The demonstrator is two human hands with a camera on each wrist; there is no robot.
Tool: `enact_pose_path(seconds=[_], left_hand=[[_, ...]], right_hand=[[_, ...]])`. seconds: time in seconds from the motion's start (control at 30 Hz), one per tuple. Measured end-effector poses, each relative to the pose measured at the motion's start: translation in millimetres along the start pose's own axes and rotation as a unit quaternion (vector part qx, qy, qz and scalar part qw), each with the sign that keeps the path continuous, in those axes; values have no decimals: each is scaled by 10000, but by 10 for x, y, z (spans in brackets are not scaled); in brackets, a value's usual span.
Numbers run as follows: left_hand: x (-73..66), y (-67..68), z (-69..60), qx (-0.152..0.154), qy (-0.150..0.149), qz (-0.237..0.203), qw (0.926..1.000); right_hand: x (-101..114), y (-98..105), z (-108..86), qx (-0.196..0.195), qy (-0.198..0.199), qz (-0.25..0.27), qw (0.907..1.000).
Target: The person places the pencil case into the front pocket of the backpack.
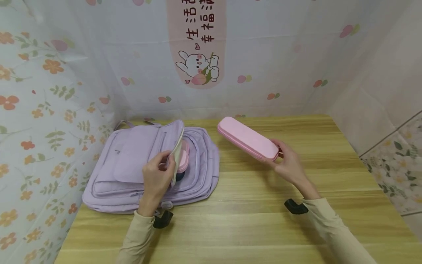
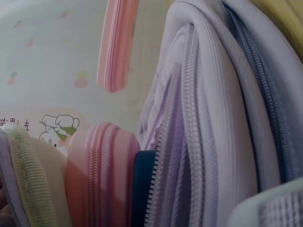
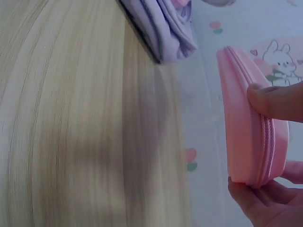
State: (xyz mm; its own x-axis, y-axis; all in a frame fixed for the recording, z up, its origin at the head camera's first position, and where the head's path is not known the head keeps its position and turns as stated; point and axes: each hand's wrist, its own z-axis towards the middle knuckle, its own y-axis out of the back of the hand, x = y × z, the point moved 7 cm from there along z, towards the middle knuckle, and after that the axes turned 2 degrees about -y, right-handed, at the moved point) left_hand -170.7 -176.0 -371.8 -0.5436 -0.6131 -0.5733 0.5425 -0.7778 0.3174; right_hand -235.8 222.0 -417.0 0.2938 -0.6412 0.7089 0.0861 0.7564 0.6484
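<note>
A lilac backpack (image 1: 128, 157) lies flat on the table at the left, its front pocket unzipped. My left hand (image 1: 157, 176) pinches the edge of the pocket flap (image 2: 28, 179) and holds it lifted. Inside the pocket sit a pink zippered case (image 2: 102, 175) and a dark blue object (image 2: 143, 189), whose kind is hidden. To the right, my right hand (image 1: 290, 165) grips one end of a long pink pencil case (image 1: 248, 137) above the table. In the right wrist view, the thumb presses one side of this pencil case (image 3: 246, 127) with fingers underneath; its zipper looks closed.
The wooden table (image 1: 230, 227) meets a printed cloth backdrop (image 1: 263, 55) at the back. Floral cloth (image 1: 36, 146) hangs close along the backpack's left side. Black bands (image 1: 163, 220) sit at both wrists.
</note>
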Motion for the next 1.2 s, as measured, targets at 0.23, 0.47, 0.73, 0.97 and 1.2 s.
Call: enact_pose_path(seconds=[0.23, 0.47, 0.73, 0.97, 1.2], left_hand=[[-28, 39, 28, -138, -88, -32, 9999], [-23, 86, 69, -269, 53, -141, 9995], [-31, 135, 154, -92, 375, -328, 9987], [-29, 162, 174, -48, 403, -390, 9984], [-41, 153, 192, -3, 326, -601, 9977]], right_hand=[[201, -227, 81, 515, 270, 500, 9971], [427, -519, 232, 1069, 367, 910, 9894], [615, -780, 412, 1397, 706, 987, 9827], [713, -837, 625, 1647, 823, 1317, 9740], [798, -856, 796, 1603, 1053, 1044, 9759]])
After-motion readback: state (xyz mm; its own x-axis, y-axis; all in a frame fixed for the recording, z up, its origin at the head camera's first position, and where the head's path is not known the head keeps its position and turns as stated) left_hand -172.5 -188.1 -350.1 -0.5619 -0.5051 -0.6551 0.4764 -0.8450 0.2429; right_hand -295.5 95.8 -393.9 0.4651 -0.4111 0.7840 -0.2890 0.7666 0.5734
